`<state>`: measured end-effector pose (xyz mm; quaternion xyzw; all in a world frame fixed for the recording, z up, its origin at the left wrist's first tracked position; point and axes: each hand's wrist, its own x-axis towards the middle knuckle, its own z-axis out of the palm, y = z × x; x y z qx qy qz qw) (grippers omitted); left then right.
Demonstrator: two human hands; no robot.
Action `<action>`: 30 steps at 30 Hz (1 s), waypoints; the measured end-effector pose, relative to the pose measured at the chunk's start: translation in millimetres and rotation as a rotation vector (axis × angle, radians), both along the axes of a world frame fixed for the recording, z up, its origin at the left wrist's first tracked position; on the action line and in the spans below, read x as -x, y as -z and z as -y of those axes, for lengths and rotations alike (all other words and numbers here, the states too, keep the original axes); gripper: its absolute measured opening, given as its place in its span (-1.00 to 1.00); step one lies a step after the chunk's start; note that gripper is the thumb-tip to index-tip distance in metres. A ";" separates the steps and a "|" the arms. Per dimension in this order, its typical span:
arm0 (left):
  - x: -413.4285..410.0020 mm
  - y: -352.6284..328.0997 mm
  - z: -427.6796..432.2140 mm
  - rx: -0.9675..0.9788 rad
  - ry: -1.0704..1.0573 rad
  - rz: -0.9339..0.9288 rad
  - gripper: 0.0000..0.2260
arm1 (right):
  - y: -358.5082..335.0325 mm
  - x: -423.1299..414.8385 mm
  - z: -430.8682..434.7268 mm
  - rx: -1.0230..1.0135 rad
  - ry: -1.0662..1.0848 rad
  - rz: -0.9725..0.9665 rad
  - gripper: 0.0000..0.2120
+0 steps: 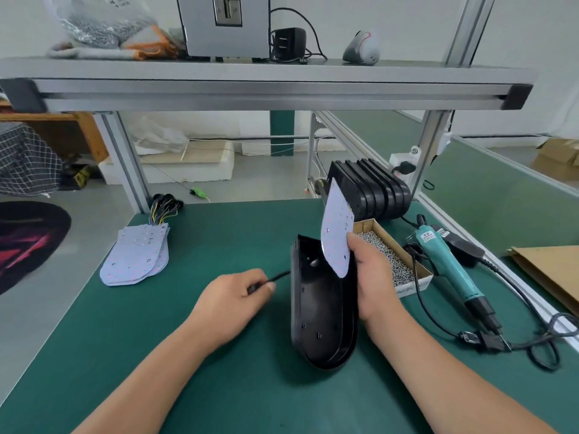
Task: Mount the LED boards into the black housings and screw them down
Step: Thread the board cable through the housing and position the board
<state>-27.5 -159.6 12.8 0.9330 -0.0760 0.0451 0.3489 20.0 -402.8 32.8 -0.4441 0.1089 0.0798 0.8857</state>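
Nearest, a glossy black oval housing [322,311] stands tilted on edge on the green mat [219,386]. The right hand [374,283] clamps its far rim together with a thin white LED board [336,228], rounded and dotted pink. The left hand [233,303] pinches a black cable [277,277]. Beyond lie a cardboard box of screws [391,256], stacked boards [136,255] and ribbed housings [371,191], partly hidden.

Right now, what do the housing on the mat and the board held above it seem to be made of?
The black housing looks like moulded plastic, semi-gloss: soft highlights along its rim. The LED board looks like a thin rigid white-coated sheet, perhaps aluminium-backed; it stays flat in the right hand. The base material cannot be confirmed.
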 end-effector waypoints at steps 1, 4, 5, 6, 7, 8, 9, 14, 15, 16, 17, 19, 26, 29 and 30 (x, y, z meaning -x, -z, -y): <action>-0.9 0.0 -3.1 0.094 -0.025 -0.042 -0.74 | -1.3 -1.8 2.7 -0.008 0.011 0.005 -0.71; -3.5 -3.1 -7.5 0.474 -0.108 -0.178 -0.77 | -0.9 -6.1 7.7 -0.005 0.045 0.006 -0.78; -5.0 -1.8 -9.3 0.644 -0.121 -0.204 -0.80 | -0.2 -6.5 7.4 0.000 0.040 0.001 -0.78; -6.5 -0.7 -10.8 0.814 -0.108 -0.219 -0.84 | 0.6 -6.7 6.2 0.010 0.031 -0.007 -0.77; -7.8 -0.7 -12.0 0.979 -0.082 -0.235 -0.87 | 1.3 -6.7 4.6 0.026 0.021 -0.015 -0.75; -8.1 -1.9 -12.6 1.152 -0.050 -0.257 -0.90 | 2.1 -6.7 2.9 0.045 0.012 -0.017 -0.74; -7.7 -2.8 -12.3 1.330 -0.009 -0.290 -0.89 | 3.0 -6.6 1.5 0.060 0.003 -0.015 -0.73; -10.1 -2.5 -8.7 1.656 0.088 -0.324 -0.72 | 8.2 -3.7 -2.2 0.116 -0.079 0.002 -0.76; -11.4 -4.1 -6.8 1.609 0.066 -0.285 -0.73 | 8.5 -2.3 -3.8 0.120 -0.098 0.000 -0.77; -12.5 -5.9 -5.1 1.521 0.028 -0.226 -0.76 | 8.9 -1.5 -5.4 0.122 -0.108 -0.003 -0.78; -12.8 -6.9 -4.1 1.392 -0.020 -0.155 -0.77 | 8.9 -0.9 -6.8 0.125 -0.115 -0.003 -0.79; -11.8 -6.9 -0.2 1.026 -0.091 -0.044 -0.71 | 9.5 -0.3 -9.8 0.132 -0.136 0.001 -0.77; -6.0 4.4 21.0 0.278 -0.020 -0.038 -0.81 | 13.9 0.0 -14.5 0.110 -0.114 0.036 -0.70; -7.2 3.3 20.3 0.263 -0.062 -0.078 -0.83 | 13.1 1.9 -16.6 0.093 -0.105 0.049 -0.68; -7.0 1.5 20.1 0.275 -0.068 -0.099 -0.85 | 12.8 2.4 -17.3 0.097 -0.099 0.054 -0.67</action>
